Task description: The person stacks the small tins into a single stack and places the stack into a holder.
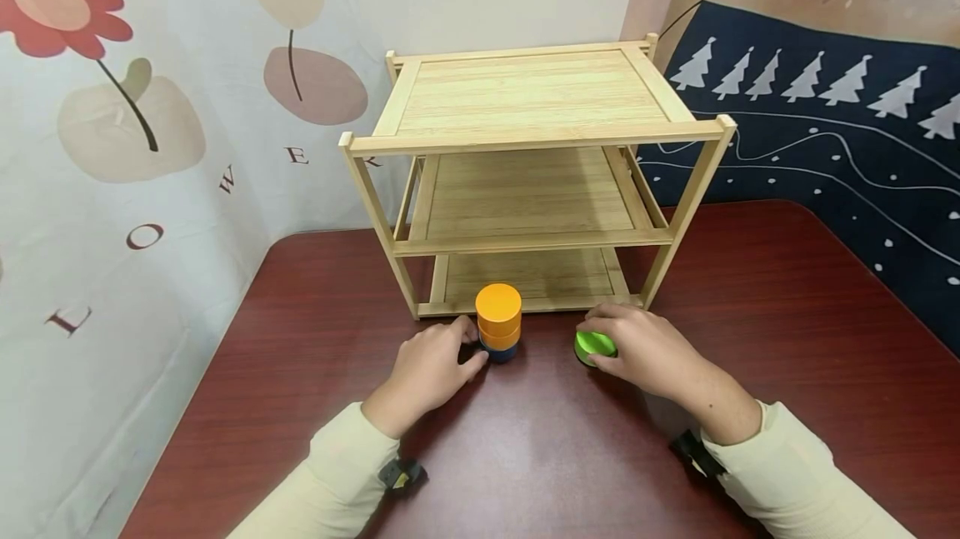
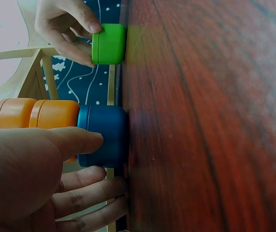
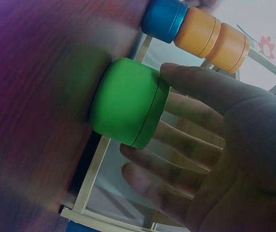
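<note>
A stack of small round lidded jars stands on the table in front of the rack: a blue jar [image 2: 106, 137] at the bottom and two orange jars [image 1: 498, 314] above it. Just left of the stack is my left hand [image 1: 427, 368], its thumb beside the blue jar and its fingers spread loosely, not wrapped round it. A green jar [image 3: 126, 102] sits upright on the table to the right of the stack. My right hand [image 1: 648, 347] pinches it near the lid between thumb and fingers. The head view hides part of the green jar behind that hand.
A three-tier wooden rack [image 1: 536, 143] stands at the back of the dark red table [image 1: 517, 456], its bottom shelf just behind the jars. Printed cloths [image 1: 225, 89] hang behind and beside the table.
</note>
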The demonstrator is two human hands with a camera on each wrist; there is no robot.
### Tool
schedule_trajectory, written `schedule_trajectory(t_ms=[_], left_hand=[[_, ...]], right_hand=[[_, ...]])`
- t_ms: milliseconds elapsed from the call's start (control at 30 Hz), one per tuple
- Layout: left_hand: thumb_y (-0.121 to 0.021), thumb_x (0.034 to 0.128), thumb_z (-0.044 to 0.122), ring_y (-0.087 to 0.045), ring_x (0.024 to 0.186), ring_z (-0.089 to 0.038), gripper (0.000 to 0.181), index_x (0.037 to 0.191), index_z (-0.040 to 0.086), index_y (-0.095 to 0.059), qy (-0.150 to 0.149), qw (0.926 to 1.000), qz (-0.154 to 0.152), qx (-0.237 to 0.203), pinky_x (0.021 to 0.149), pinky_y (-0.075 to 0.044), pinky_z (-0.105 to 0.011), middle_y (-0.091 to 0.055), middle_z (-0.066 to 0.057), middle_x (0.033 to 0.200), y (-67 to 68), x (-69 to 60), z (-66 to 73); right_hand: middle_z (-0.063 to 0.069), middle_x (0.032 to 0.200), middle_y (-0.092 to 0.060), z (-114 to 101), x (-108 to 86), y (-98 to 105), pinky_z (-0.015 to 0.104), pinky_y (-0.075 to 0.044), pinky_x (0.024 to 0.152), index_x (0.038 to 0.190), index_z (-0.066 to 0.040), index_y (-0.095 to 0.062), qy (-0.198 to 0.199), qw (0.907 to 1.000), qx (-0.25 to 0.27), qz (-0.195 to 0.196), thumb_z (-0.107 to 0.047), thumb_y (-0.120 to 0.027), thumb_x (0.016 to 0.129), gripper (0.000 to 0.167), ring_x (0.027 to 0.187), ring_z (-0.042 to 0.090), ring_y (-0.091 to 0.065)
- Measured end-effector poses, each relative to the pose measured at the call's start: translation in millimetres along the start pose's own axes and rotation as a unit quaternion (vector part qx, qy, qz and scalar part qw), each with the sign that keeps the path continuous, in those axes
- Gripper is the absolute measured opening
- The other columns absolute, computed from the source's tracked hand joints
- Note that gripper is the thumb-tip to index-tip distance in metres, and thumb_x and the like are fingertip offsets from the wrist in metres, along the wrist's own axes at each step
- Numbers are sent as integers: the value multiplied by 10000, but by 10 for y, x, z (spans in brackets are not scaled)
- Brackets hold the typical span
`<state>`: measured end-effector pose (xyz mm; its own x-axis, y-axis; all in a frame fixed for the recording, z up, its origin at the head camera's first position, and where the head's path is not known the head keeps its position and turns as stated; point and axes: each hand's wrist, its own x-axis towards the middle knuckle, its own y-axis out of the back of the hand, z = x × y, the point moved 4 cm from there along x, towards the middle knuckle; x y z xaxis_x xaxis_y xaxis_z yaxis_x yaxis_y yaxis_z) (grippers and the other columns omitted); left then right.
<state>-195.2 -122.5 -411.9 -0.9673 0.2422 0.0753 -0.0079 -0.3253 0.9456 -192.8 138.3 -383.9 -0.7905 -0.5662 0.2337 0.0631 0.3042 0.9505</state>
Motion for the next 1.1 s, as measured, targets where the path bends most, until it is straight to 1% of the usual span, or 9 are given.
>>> schedule_trajectory(t_ms=[400,700,967,1100], left_hand=[[-731,894,408,-711,940,-230,296,1090,198,-660,9,10000,-2,-11,684,-547,-464,-728,39,1026,-3,0,1],[-728,896,408,-709,941,-223,298,1093,195,-661,25,10000,-38,1,675,-544,-457,-725,43,1022,-1,5,1],[-726,896,412,-708,947,-223,299,1095,198,-660,23,10000,-31,14,677,-544,-463,-724,45,1024,-3,8,-1],[-729,895,409,-707,945,-222,302,1094,193,-660,31,10000,-47,27,674,-543,-461,-725,41,1026,-5,2,-4]], right_hand=[[76,1137,-699,5,-5,-14,455,-576,803,1129,-102,-750,2,10000,-30,-43,-156,-832,802,342,1062,274,-682],[89,1150,-695,3,-1,-23,459,-573,820,1145,-95,-746,15,10000,-10,-84,-148,-825,811,347,1067,284,-680],[95,1165,-692,2,-3,-21,455,-573,816,1154,-99,-745,17,10000,-23,-87,-147,-823,814,352,1068,287,-682],[113,1195,-680,-1,-6,-21,445,-576,800,1168,-110,-741,-21,9998,27,-185,-149,-818,825,354,1060,295,-684]])
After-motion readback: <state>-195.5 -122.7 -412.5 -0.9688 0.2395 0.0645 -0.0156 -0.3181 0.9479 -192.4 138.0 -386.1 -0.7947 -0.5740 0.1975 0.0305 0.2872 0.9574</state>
